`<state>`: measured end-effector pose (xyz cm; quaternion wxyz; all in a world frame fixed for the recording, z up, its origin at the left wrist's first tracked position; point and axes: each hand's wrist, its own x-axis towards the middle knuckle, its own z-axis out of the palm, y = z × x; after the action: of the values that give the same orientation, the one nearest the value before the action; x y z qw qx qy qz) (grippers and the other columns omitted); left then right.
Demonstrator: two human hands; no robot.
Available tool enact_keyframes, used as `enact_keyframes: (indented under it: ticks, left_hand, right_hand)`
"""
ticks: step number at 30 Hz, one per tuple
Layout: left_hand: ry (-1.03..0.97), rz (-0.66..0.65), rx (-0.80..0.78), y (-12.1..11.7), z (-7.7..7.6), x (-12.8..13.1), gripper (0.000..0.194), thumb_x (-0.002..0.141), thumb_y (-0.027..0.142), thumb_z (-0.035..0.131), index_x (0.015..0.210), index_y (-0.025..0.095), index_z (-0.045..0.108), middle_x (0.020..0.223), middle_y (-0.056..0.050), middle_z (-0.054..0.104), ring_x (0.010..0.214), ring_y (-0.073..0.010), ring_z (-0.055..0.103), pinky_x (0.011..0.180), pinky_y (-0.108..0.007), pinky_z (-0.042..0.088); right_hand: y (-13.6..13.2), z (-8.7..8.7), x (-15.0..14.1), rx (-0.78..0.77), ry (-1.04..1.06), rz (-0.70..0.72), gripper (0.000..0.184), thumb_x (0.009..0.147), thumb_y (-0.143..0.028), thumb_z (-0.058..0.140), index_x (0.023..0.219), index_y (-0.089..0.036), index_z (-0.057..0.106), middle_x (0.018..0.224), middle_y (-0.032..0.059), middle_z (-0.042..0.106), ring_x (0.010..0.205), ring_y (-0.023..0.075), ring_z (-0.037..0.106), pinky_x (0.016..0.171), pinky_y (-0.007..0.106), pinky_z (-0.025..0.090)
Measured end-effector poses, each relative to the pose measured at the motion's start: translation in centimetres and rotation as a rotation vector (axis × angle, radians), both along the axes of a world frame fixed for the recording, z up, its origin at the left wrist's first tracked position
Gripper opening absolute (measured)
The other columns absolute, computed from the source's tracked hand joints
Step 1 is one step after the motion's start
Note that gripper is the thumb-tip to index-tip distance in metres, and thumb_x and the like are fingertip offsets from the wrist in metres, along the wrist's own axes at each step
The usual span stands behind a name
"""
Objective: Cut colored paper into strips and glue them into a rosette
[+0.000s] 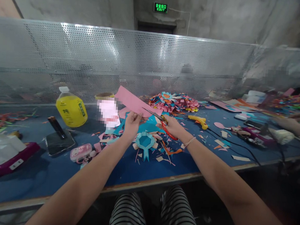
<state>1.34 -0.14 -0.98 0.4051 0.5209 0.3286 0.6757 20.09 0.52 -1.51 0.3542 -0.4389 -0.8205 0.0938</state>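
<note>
My left hand (133,125) grips the lower edge of a pink sheet of paper (132,101), which slants up to the left above the table. In my right hand (174,127) are scissors (167,128) with red handles, their blades pointing left against the pink paper. Just below my hands a blue paper rosette (145,142) with ribbon tails lies on the table. Blue paper (149,124) and small scraps surround it. Behind the paper, to the right, rises a pile of pink, blue and orange paper pieces (171,102).
A yellow glue gun (198,121) with a black cord lies right of my hands. On the left stand a jug of yellow liquid (71,109), a purple tissue box (10,156) and a pink case (81,152). A perforated metal screen (148,57) closes the back. Another person's hand (288,125) is far right.
</note>
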Motion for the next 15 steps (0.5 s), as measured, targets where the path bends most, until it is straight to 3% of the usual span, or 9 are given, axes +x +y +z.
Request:
enact_keyframes:
  ticks: [9, 15]
  left_hand:
    - [-0.011, 0.051, -0.021, 0.47, -0.19, -0.2, 0.029, 0.066, 0.038, 0.069, 0.067, 0.017, 0.049, 0.061, 0.002, 0.062, 0.064, -0.0146, 0.066, 0.062, -0.026, 0.053]
    - [0.028, 0.026, -0.029, 0.91, -0.9, -0.43, 0.029, 0.069, 0.041, 0.066, 0.075, 0.015, 0.057, 0.07, -0.004, 0.066, 0.07, -0.0174, 0.067, 0.066, -0.029, 0.054]
  right_hand:
    - [-0.07, -0.13, 0.0, -0.017, -0.031, -0.016, 0.031, 0.079, -0.047, 0.054, 0.077, -0.019, 0.043, 0.074, 0.0017, 0.054, 0.066, 0.0136, 0.047, 0.059, 0.025, 0.031]
    - [-0.29, 0.09, -0.03, -0.044, -0.048, 0.009, 0.031, 0.08, -0.048, 0.053, 0.078, -0.019, 0.042, 0.074, 0.0019, 0.053, 0.066, 0.0143, 0.047, 0.06, 0.026, 0.033]
